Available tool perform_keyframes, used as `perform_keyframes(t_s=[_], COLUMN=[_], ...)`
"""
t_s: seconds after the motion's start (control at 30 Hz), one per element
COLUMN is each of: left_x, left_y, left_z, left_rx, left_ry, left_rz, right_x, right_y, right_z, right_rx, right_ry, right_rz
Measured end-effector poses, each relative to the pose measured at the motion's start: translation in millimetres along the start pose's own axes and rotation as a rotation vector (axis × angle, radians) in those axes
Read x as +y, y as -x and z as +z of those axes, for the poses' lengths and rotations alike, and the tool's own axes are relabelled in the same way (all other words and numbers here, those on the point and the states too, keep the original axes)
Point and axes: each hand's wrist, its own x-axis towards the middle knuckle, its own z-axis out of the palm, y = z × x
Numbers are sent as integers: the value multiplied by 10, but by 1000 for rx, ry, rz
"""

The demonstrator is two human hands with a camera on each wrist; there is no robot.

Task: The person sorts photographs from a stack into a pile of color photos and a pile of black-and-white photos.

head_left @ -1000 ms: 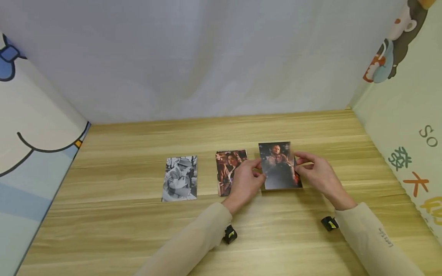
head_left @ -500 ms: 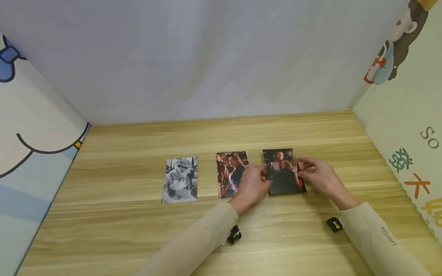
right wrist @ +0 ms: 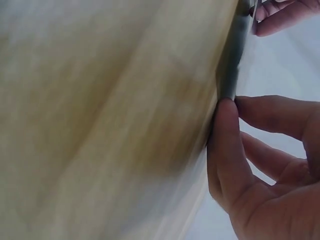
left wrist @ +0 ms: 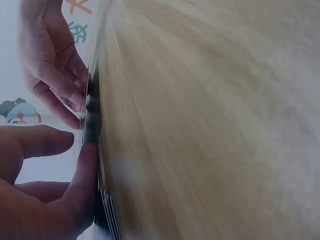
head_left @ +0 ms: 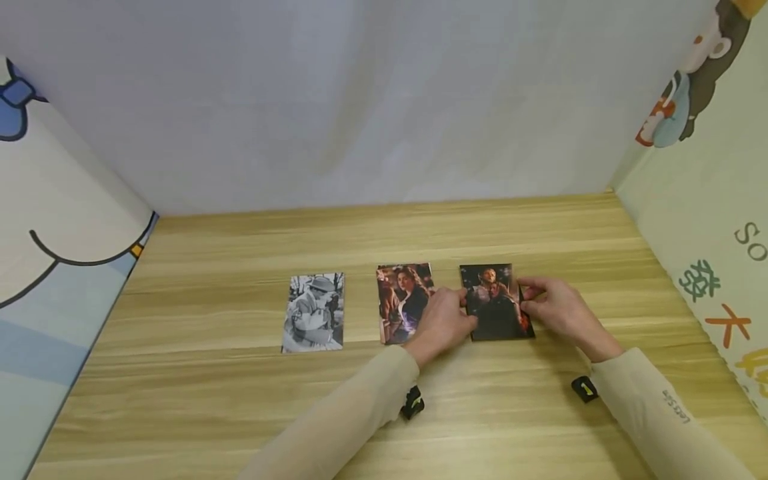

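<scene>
Now both hands, left (head_left: pixel 443 321) and right (head_left: pixel 555 308), pinch the dark photo (head_left: pixel 495 303) with their fingers (left wrist: pixel 86 165)

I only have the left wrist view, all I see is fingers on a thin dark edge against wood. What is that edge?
Observer: It is the rightmost photo of three on the wooden table, a dark print of two people.
Operator: Which hands are on it?
Observer: Both: the left hand pinches its left edge, the right hand its right edge.
Operator: What lies beside it?
Observer: A colour portrait photo just left of it, partly behind the left hand, then a black-and-white photo farther left, apart from both hands.
</scene>
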Motion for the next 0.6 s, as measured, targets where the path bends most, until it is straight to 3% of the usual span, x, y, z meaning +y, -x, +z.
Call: perform_keyframes(t_s=[0.17,0.43,0.6], left_x=[13,17,1], left_y=[-7,-20,41], left_z=[-4,-15,-33], left_rx=[-14,-23,-27], left_ry=[-2,5,85], left_rz=[-20,16,19], right_x=[-19,-3,-20], right_y=[4,4,33], right_z=[-13,-36,-41], right_rx=[3,15,37], right_ry=[22,77,72], right_rz=[4,18,18])
